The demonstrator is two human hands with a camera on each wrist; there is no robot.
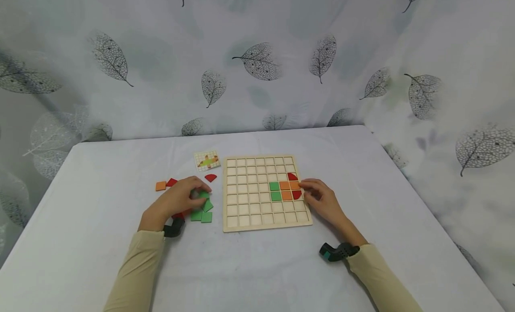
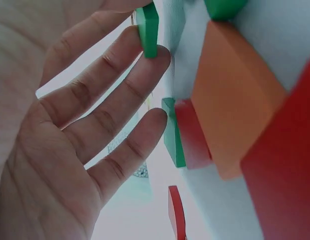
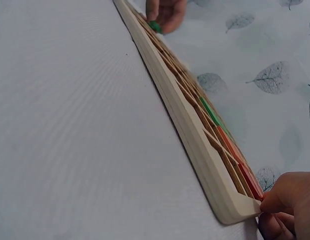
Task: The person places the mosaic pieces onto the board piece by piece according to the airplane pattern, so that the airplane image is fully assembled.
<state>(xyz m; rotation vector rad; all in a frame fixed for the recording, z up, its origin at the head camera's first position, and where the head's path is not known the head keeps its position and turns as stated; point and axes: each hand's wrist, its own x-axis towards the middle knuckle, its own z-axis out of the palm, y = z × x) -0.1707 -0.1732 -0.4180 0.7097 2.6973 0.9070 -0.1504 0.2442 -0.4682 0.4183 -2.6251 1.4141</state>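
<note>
My left hand [image 1: 181,198] is over a loose group of tiles left of the board. Between its thumb and fingertips it pinches a green tile [image 2: 148,30], most clearly seen in the left wrist view. My right hand [image 1: 322,201] holds the right edge of the wooden grid board [image 1: 241,228] with bent fingers. Green tiles [image 1: 275,196], orange tiles [image 1: 286,195] and red rounded tiles [image 1: 296,195] sit in cells on the board's right side. Below the left hand lie more green tiles [image 1: 206,217], with red and orange ones partly hidden.
A small pattern card [image 1: 207,161] lies behind the tiles, near the board's upper left corner. A red quarter-round tile [image 1: 210,178] is between card and hand. An orange tile [image 1: 161,186] lies farther left. White cloth [image 1: 257,276] covers the table.
</note>
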